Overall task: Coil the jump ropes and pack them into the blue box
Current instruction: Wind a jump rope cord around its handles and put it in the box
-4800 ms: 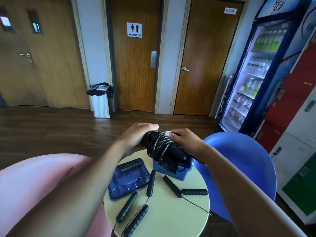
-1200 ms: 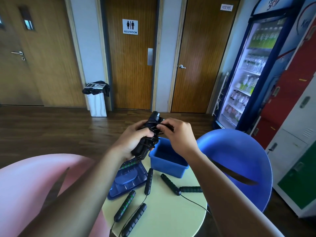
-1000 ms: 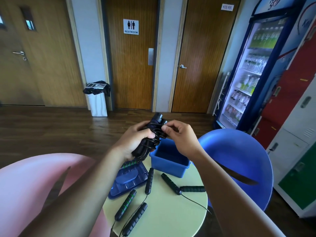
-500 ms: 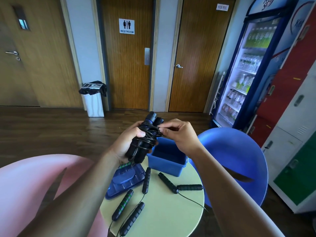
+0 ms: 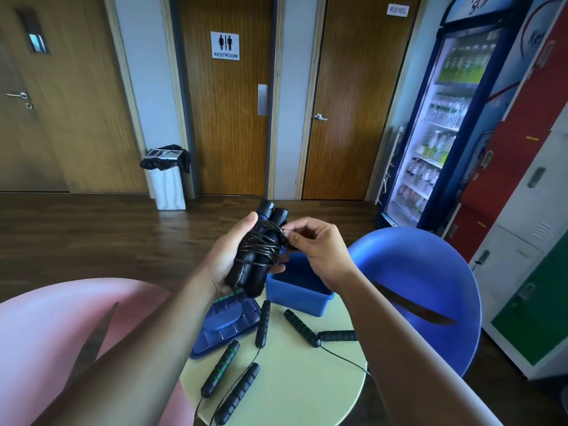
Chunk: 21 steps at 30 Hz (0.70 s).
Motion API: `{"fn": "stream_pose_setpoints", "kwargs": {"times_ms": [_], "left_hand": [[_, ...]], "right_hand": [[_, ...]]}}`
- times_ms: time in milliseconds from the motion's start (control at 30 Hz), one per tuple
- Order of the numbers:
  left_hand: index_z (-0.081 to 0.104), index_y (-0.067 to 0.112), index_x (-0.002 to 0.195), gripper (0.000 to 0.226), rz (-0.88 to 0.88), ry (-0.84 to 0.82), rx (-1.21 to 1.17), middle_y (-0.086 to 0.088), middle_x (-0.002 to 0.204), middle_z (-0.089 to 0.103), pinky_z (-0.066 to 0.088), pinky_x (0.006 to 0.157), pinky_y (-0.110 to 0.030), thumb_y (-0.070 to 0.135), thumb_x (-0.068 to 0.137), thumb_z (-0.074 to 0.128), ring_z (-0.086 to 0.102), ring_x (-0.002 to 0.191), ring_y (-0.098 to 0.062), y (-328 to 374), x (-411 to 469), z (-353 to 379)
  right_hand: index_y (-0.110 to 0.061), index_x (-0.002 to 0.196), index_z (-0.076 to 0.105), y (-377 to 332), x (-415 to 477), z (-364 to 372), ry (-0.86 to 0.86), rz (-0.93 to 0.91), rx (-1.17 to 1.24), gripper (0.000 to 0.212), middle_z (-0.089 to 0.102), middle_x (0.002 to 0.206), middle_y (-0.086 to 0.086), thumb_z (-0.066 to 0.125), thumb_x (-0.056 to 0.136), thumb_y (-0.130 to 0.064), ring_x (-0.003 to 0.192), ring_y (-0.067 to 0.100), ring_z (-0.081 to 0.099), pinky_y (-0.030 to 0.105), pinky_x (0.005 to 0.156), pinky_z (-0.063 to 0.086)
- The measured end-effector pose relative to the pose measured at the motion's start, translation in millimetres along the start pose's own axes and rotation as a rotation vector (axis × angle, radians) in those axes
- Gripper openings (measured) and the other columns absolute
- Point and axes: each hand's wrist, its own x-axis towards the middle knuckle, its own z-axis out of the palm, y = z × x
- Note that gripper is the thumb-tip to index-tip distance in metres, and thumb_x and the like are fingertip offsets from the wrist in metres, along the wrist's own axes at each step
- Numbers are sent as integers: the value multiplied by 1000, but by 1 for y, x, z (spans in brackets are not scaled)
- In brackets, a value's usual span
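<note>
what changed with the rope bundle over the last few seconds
The jump rope bundle went from lying across above the blue box with loose loops to upright in the left hand, cord wound tight; the right hand pinches the cord. Box, lid and loose handles stayed put.

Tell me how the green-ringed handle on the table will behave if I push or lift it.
The green-ringed handle is a cylinder lying flat, so it will probably roll if pushed sideways. Its ribbed surface looks grippy rather than slippery. Its thin cord runs off the table edge, so it would likely trail limply and drag when lifted.
</note>
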Motion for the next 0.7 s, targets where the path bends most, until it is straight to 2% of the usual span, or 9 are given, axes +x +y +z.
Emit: {"fn": "stream_pose_setpoints", "kwargs": {"times_ms": [67, 100, 167, 267, 367, 467, 567, 633, 700], "left_hand": [[66, 0, 119, 70, -47, 92, 65, -29, 108, 67, 58, 78, -44, 62, 88, 55, 69, 85, -36, -1, 1, 0], [69, 2, 113, 66, -56, 157, 128, -27, 103, 68, 57, 75, -41, 62, 86, 57, 69, 80, -34, 0, 2, -2], [75, 13, 95, 50, -100, 277, 314, -20, 94, 70, 53, 74, -37, 59, 79, 67, 68, 73, -30, 6, 0, -3], [65, 15, 77, 29, -213, 302, 491, -12, 74, 65, 50, 68, -35, 44, 82, 62, 63, 63, -27, 17, -8, 0], [60, 17, 75, 19, -164, 308, 572, -11, 70, 62, 50, 70, -41, 35, 80, 66, 63, 66, -29, 19, -10, 8], [55, 18, 73, 13, -98, 362, 528, -9, 64, 54, 46, 67, -40, 23, 83, 63, 56, 62, -26, 16, -11, 14], [55, 27, 55, 16, -73, 397, 495, -5, 59, 49, 44, 67, -43, 26, 69, 61, 52, 60, -24, 15, -12, 14], [55, 25, 55, 12, -58, 447, 529, -3, 57, 49, 44, 65, -38, 29, 65, 61, 53, 57, -23, 14, -12, 16], [52, 20, 63, 15, -42, 485, 584, -1, 57, 46, 42, 55, -21, 26, 74, 61, 53, 47, -17, 15, -10, 17]], "right_hand": [[-2, 90, 72, 3, -2, 1, 28, 6, -26, 10, 72, 77, 6, 65, 90, 4, 68, 13, 65, 28, 72, 58], [-1, 90, 72, 5, -4, 0, 35, 18, -32, 9, 71, 74, 7, 65, 90, 5, 64, 11, 65, 24, 68, 56], [-4, 85, 73, 10, -8, 0, 29, 52, -58, 13, 70, 68, 4, 66, 89, 6, 59, 10, 62, 23, 64, 54], [-16, 79, 75, 21, -14, 5, 7, 94, -129, 19, 70, 66, -2, 71, 87, 1, 58, 10, 59, 27, 64, 53], [-16, 80, 76, 26, -17, 11, 67, 120, -103, 16, 71, 67, -1, 73, 87, -3, 58, 9, 59, 27, 64, 53], [-17, 80, 75, 26, -17, 15, 140, 136, -70, 11, 71, 66, 0, 78, 83, -7, 57, 11, 59, 30, 64, 54], [-13, 79, 71, 20, -17, 10, 187, 125, -131, 15, 70, 61, -1, 84, 77, -19, 56, 10, 60, 25, 59, 54], [-12, 77, 71, 15, -16, 6, 165, 118, -141, 14, 69, 60, -4, 82, 80, -20, 55, 6, 60, 21, 58, 53], [-14, 77, 71, 13, -14, 4, 129, 95, -155, 11, 70, 64, -4, 79, 84, -19, 60, 8, 61, 26, 62, 54]]}}
